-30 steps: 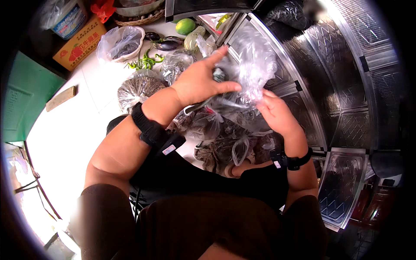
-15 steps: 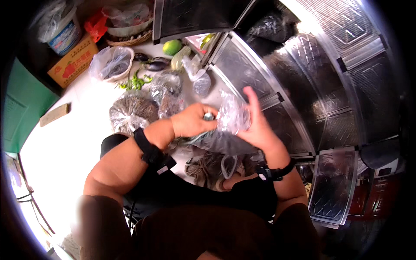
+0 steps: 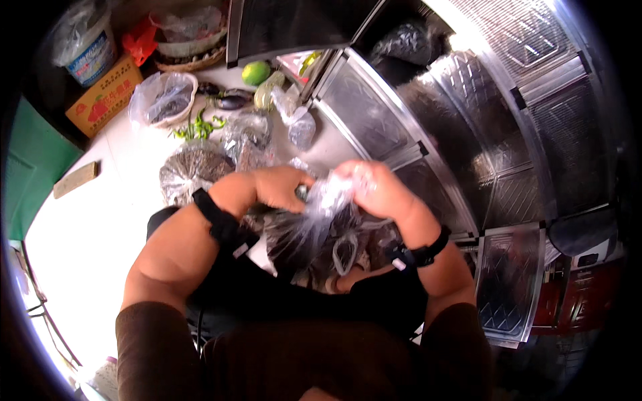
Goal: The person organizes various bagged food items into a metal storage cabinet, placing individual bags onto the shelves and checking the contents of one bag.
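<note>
In front of my lap a clear plastic bag (image 3: 313, 224) is bunched up, its gathered top between my two hands; dark contents show through below. My right hand (image 3: 380, 192) is closed around the crumpled top. Bent inward from the other side, my left hand (image 3: 277, 188) has its fingers closed at the bag's edge, with a small shiny spot by the fingertips that I cannot identify. Under the bag, a loop of clear plastic (image 3: 344, 254) hangs near my foot. Just beyond my left hand sits a tied clear bag of brown, grainy-looking stuff (image 3: 189, 168).
Farther off lie more clear bags (image 3: 245, 137), green peppers (image 3: 199, 125), eggplants (image 3: 231, 100), a green round fruit (image 3: 255, 73) and a white basin (image 3: 190, 100). A carton (image 3: 105, 97) and bucket stand far left, a wooden block (image 3: 75, 180) nearer. Metal-framed cabinet doors (image 3: 374, 100) hang open at right.
My right hand has gone from spread fingers beside the plastic to closed around it, moving slightly left. The bag's upright top is now gathered and pulled lower. My left hand has shifted slightly left.
</note>
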{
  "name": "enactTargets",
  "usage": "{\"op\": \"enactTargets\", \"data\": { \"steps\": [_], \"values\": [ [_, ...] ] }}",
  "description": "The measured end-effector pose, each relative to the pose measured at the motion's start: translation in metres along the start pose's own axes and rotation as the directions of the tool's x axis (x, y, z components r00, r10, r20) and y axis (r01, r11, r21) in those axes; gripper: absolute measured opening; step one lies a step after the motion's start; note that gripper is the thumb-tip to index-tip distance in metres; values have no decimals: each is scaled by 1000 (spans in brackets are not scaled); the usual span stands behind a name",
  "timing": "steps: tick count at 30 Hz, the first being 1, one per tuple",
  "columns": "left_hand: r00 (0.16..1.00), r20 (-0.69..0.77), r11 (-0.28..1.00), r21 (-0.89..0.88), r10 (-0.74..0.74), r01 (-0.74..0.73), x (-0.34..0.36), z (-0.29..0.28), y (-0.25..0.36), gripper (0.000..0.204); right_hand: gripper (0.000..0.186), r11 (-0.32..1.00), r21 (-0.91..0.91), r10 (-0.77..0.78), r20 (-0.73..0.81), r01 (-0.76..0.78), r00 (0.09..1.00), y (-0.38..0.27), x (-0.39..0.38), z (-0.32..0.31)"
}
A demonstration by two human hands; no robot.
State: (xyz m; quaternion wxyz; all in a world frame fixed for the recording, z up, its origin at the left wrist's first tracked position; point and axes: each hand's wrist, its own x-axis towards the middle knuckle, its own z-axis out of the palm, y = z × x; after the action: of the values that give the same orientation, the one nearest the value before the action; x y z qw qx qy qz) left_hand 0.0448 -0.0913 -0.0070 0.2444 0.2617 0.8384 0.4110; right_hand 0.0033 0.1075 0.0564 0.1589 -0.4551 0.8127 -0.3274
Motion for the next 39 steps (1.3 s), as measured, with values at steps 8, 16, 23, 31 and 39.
{"op": "enactTargets", "data": {
  "steps": [8, 16, 23, 31, 39],
  "values": [
    [897, -423, 983, 68, -129, 173, 9, -2, 0, 49, 17, 944, 1, 317, -281, -331, 906, 60, 9, -12],
    [968, -147, 907, -400, -204, 131, 11, 29, 24, 56, 19, 861, 110, 507, -285, -497, 814, 52, 29, -6],
    [652, -757, 990, 111, 24, 92, 13, 18, -2, 52, 26, 937, 250, 282, -126, -245, 951, 49, 13, -19],
    [827, -477, 938, 15, -298, 347, 16, 15, 14, 30, 14, 735, 537, 588, -201, -413, 784, 53, 23, -18],
    [700, -680, 961, -30, -220, 273, 21, 34, 19, 22, 28, 555, 366, 822, -102, -747, 561, 114, 26, 19]
  ]
}}
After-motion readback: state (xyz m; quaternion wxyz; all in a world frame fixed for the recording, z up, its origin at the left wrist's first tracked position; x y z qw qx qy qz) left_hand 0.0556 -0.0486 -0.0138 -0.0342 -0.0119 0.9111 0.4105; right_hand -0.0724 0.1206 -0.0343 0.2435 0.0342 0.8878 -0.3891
